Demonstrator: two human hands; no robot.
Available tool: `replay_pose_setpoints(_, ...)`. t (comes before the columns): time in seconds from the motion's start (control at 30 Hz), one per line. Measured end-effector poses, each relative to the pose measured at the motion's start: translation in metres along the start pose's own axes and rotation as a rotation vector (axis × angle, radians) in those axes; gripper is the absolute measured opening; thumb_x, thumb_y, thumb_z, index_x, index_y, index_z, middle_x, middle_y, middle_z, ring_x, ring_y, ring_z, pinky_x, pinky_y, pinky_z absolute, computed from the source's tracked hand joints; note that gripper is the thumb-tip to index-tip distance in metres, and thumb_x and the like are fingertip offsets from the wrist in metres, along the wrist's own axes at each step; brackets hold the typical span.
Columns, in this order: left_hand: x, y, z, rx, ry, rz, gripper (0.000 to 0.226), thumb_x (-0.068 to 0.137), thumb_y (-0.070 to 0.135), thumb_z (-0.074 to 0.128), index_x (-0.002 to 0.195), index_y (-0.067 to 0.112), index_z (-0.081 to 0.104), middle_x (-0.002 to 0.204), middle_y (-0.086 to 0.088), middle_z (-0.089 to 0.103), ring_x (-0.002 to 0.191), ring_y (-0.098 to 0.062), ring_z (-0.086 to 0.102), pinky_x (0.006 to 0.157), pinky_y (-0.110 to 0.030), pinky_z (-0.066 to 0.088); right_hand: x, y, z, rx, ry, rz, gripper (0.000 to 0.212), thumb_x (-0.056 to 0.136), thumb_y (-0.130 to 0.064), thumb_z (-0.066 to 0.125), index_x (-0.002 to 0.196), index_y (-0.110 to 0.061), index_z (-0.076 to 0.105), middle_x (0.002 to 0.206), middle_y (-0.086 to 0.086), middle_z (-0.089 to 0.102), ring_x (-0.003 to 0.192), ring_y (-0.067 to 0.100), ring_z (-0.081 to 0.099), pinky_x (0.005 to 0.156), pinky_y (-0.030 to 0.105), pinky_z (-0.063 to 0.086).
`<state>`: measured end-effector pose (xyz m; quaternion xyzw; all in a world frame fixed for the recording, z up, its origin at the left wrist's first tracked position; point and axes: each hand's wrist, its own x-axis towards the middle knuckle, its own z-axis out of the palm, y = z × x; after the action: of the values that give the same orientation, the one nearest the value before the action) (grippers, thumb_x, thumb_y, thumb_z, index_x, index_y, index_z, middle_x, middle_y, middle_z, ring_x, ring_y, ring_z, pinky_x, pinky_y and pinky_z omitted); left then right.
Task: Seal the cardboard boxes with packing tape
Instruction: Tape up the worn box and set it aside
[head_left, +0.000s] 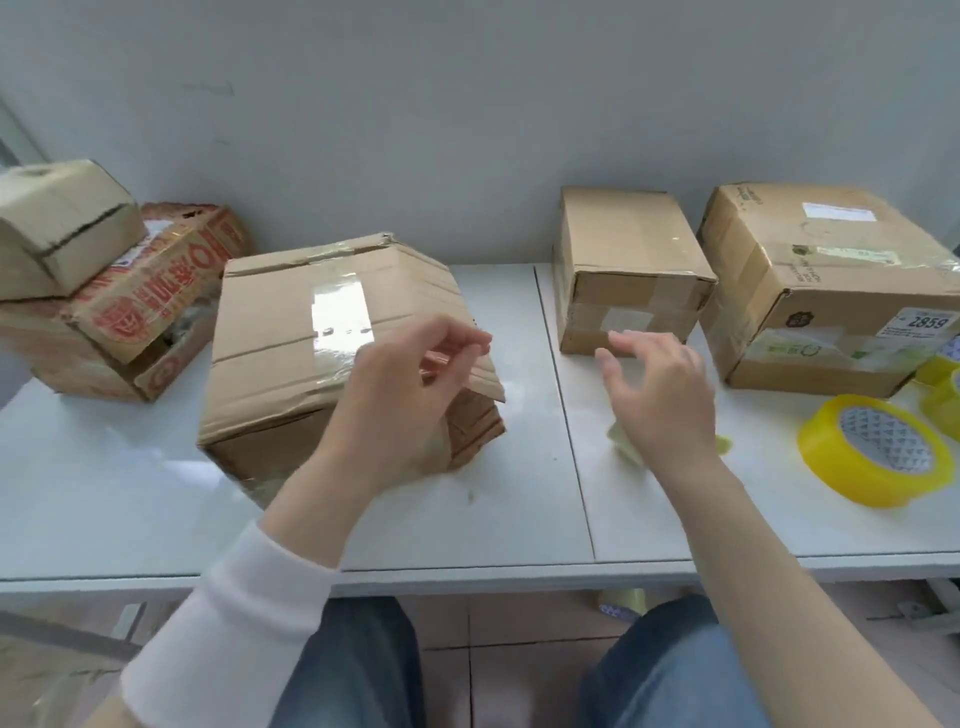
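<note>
**Two hands at the middle box, tape roll left lying on the table**

Head view: the middle box (322, 353) sits on the white table (467, 525) just off centre, toward 10 o'clock. Clear tape already shines across its top seam, but the flap (483, 374) on its 3 o'clock side stands lifted and loose. The left hand (405, 384) is at that flap with its fingers (457, 338) curled in tight. Blur hides whether they pinch the flap's edge or a loose end of tape, so I cannot tell what it has hold of.

The right hand (660, 395) hovers at 3 o'clock of the box, fingers spread and slack, holding nothing. A pale yellow scrap (623, 447) lies beneath it, touching or not I cannot say.

The yellow tape roll (872, 452) lies at 4 o'clock, well apart from both hands. More rolls (940, 374) sit at the right edge.

Two taped boxes stand at the back: a small box (623, 260) at 1 o'clock and a labelled box (831, 280) at 2 o'clock. A red-printed box (150, 301) with a plain box (62, 223) on top waits at 9 o'clock.

The step in hand looks like closing the side flap of a half-sealed box. Next, the flap likely needs pressing flat while the right hand fetches the roll to lay a strip over that edge.
</note>
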<state>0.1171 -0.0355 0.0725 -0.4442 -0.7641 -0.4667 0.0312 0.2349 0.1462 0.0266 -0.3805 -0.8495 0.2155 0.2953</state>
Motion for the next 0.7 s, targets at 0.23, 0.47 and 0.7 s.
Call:
replay_pose_setpoints(0.23, 0.035, -0.086, -0.086, 0.442, -0.223, -0.251, 0.045, 0.094, 0.031, 0.054, 0.135, 0.012, 0.050, 0.143, -0.004, 0.046, 0.131, -0.018, 0.041, 0.108, -0.026, 0.027, -0.005, -0.147, 0.073, 0.052, -0.212, -0.405, 0.038, 0.094, -0.035, 0.050, 0.126, -0.016, 0.057, 0.136, -0.001, 0.052, 0.137, 0.021, 0.031, 0.104, 0.033, 0.027)
replay_pose_setpoints(0.47, 0.008, -0.109, -0.085, 0.644, -0.455, -0.070, 0.101, 0.068, 0.086, 0.016, 0.150, 0.028, 0.017, 0.160, 0.003, 0.005, 0.146, -0.012, -0.002, 0.118, -0.037, -0.004, -0.014, -0.133, 0.087, -0.062, -0.304, -0.582, 0.055, 0.090, -0.045, 0.053, 0.138, -0.018, 0.046, 0.149, -0.003, 0.038, 0.143, 0.019, 0.021, 0.114, 0.032, 0.019)
replay_pose_setpoints(0.7, -0.022, -0.119, -0.102, 0.343, -0.303, -0.206, 0.090, 0.055, 0.080, 0.050, 0.138, 0.050, 0.032, 0.159, -0.002, 0.000, 0.146, -0.017, -0.010, 0.116, -0.054, 0.004, -0.012, -0.101, 0.085, 0.135, -0.376, -0.670, 0.086, 0.068, -0.047, 0.076, 0.140, -0.018, 0.040, 0.152, 0.005, 0.027, 0.143, 0.021, 0.022, 0.112, 0.032, 0.026)
